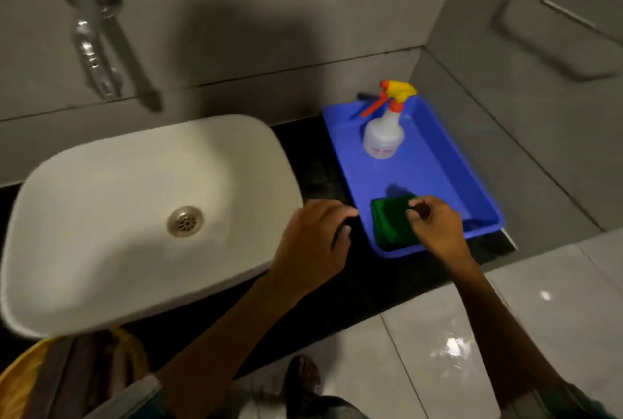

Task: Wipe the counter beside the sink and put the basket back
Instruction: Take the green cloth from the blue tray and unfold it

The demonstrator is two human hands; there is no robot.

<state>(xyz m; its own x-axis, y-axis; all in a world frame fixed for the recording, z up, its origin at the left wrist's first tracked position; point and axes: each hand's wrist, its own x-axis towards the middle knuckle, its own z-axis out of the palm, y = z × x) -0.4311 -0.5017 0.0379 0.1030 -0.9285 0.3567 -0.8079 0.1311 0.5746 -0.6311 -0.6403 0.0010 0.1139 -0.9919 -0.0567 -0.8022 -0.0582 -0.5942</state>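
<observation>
I read the blue basket (435,162) as sitting on the dark counter (323,169) just right of the white sink (135,203), its long axis running from the near edge back toward the wall, with a spray bottle (384,135) upright at its far end. My right hand (435,223) is in the basket's near end, fingertips pinched on the right edge of the green scrub pad (392,219), which lies to the hand's left. My left hand (313,240) rests curled on the counter between sink and basket, touching the basket's near-left rim but gripping nothing that I can make out; the right hand is nearer, so lifting the pad looks like its job.
</observation>
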